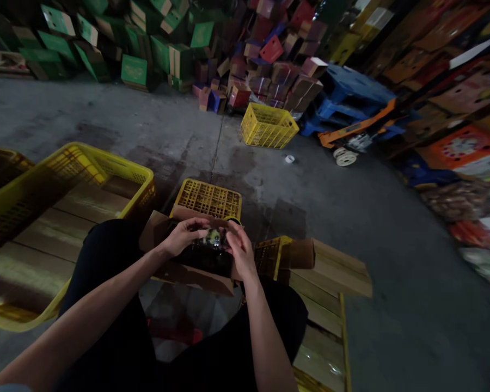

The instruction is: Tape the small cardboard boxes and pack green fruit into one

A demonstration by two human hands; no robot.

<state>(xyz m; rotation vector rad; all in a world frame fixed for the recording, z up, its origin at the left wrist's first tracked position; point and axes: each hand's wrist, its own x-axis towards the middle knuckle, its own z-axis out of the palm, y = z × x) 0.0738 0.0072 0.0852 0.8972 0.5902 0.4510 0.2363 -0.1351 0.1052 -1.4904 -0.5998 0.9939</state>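
Between my knees stands an open cardboard box (204, 279) with its flaps folded out and dark contents inside. Above it, a small shiny clear-wrapped pack (213, 238), with something green and dark in it, is held between both hands. My left hand (185, 235) has its fingers bent around the pack's left end. My right hand (240, 247) grips the right end, fingers curled over it. What exactly lies inside the wrapping is too dark to tell.
Beyond the box sits an upturned yellow crate (208, 197). A large yellow crate (75, 158) with cardboard boxes stands left; another crate with boxes (316, 310) is at right. Farther off are a yellow basket (269, 126), an orange pallet jack (359, 128), blue pallets (351, 87) and piled cartons (134, 71).
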